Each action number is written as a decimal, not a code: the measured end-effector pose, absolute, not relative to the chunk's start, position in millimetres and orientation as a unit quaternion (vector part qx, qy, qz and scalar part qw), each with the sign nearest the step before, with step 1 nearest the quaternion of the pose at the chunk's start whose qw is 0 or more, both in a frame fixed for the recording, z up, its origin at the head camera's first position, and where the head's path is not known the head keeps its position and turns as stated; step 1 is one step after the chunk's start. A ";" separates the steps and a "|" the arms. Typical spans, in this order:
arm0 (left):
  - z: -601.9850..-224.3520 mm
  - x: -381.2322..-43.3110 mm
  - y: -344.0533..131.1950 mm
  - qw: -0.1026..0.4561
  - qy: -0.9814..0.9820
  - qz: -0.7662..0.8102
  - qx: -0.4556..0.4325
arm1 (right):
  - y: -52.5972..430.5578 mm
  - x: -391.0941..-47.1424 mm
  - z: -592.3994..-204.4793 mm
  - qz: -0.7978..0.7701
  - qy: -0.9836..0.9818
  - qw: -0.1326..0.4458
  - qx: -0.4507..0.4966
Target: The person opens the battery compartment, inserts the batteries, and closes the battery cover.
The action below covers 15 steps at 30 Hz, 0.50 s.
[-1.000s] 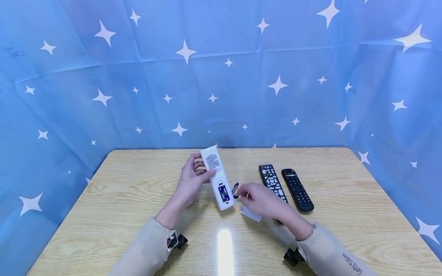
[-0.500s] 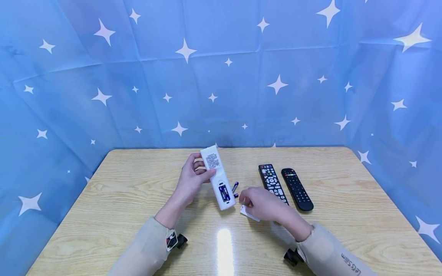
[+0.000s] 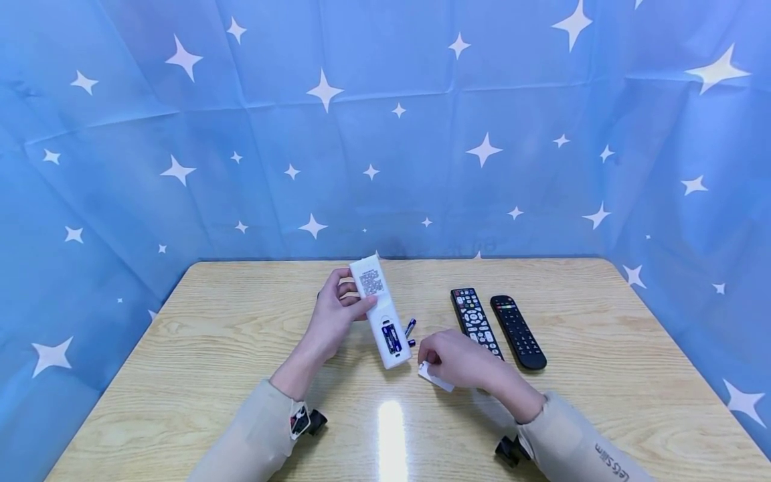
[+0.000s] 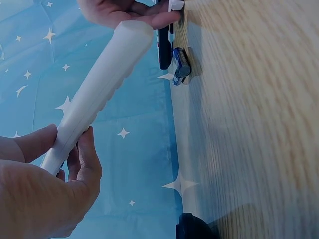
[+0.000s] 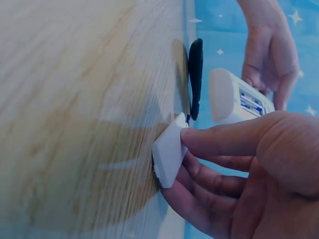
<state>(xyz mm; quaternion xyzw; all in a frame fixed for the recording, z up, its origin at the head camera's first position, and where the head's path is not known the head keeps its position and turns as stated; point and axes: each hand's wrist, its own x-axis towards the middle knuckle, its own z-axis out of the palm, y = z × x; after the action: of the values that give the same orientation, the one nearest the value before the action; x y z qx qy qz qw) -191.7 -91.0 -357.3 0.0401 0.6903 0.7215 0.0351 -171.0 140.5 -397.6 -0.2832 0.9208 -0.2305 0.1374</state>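
Observation:
My left hand (image 3: pixel 334 309) grips the upper part of a white remote control (image 3: pixel 385 314), held tilted with its back facing up. Its battery compartment lies uncovered, and dark blue batteries (image 3: pixel 391 338) sit inside. In the left wrist view the remote (image 4: pixel 102 84) is seen from the side, above the table. My right hand (image 3: pixel 460 358) pinches a small white battery cover (image 5: pixel 169 152) between thumb and fingers, low over the table; whether it touches the wood I cannot tell. Two loose blue batteries (image 3: pixel 411 328) lie between the remote and my right hand.
A black remote with white buttons (image 3: pixel 473 314) lies just behind my right hand, partly hidden by it. Farther right is another black remote (image 3: pixel 519 333). The wooden table (image 3: pixel 241 388) ends at a blue star-patterned curtain (image 3: pixel 397 147).
My right hand has moved slightly down, from beside the loose batteries to the battery cover, and now pinches it. The left hand and white remote have stayed in place.

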 end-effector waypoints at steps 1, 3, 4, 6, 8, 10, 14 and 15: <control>-357.4 -191.8 -90.8 0.036 0.689 0.723 0.040 | 140.7 -170.8 -397.7 -0.233 0.921 0.139 -0.280; -357.7 -192.1 -90.4 0.038 0.687 0.725 0.040 | 141.3 -170.3 -397.5 -0.242 0.920 0.145 -0.273; -357.9 -192.3 -90.2 0.039 0.686 0.726 0.039 | 141.8 -170.0 -397.2 -0.247 0.919 0.148 -0.269; -358.1 -192.5 -90.0 0.040 0.687 0.724 0.039 | 142.9 -169.5 -396.9 -0.258 0.917 0.149 -0.266; -358.3 -192.6 -90.0 0.040 0.689 0.723 0.039 | 144.3 -169.5 -396.3 -0.271 0.914 0.147 -0.263; -358.5 -192.6 -90.1 0.039 0.690 0.722 0.039 | 145.9 -169.6 -395.3 -0.282 0.912 0.140 -0.265; -358.3 -192.2 -90.2 0.040 0.690 0.722 0.039 | 148.7 -171.4 -393.4 -0.291 0.909 0.130 -0.270; -358.4 -192.2 -90.1 0.039 0.690 0.722 0.040 | 149.2 -171.8 -392.7 -0.292 0.908 0.129 -0.270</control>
<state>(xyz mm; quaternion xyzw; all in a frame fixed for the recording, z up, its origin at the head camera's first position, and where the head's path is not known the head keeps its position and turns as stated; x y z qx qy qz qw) -192.2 -90.1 -358.4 0.0396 0.6902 0.7215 0.0394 -171.8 149.2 -392.7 -0.2695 0.9084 -0.2925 0.1290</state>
